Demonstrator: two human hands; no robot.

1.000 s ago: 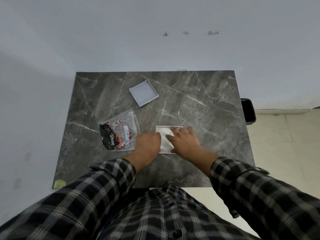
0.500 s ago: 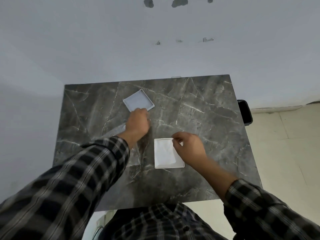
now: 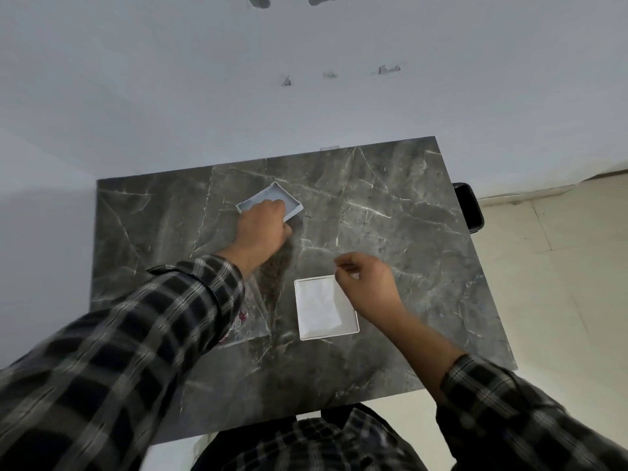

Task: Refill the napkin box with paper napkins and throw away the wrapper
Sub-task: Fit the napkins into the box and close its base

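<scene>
A white napkin box (image 3: 353, 329) lies open on the dark marble table (image 3: 390, 232), with white paper napkins (image 3: 317, 305) inside it. Its grey lid (image 3: 268, 197) rests farther back on the table, and my left hand (image 3: 261, 229) lies on the lid's near edge with fingers curled over it. My right hand (image 3: 368, 283) hovers at the box's far right corner, fingers loosely bent, holding nothing that I can make out. The clear plastic wrapper (image 3: 246, 317) lies left of the box, mostly hidden under my left sleeve.
A black bin (image 3: 470, 207) stands on the floor just past the table's right edge. A white wall runs behind the table. Pale floor tiles lie to the right.
My left hand left the box and reached back to the lid, now gripping its near edge. My right hand lifted off the napkins to the box's far corner. The view tilted.
</scene>
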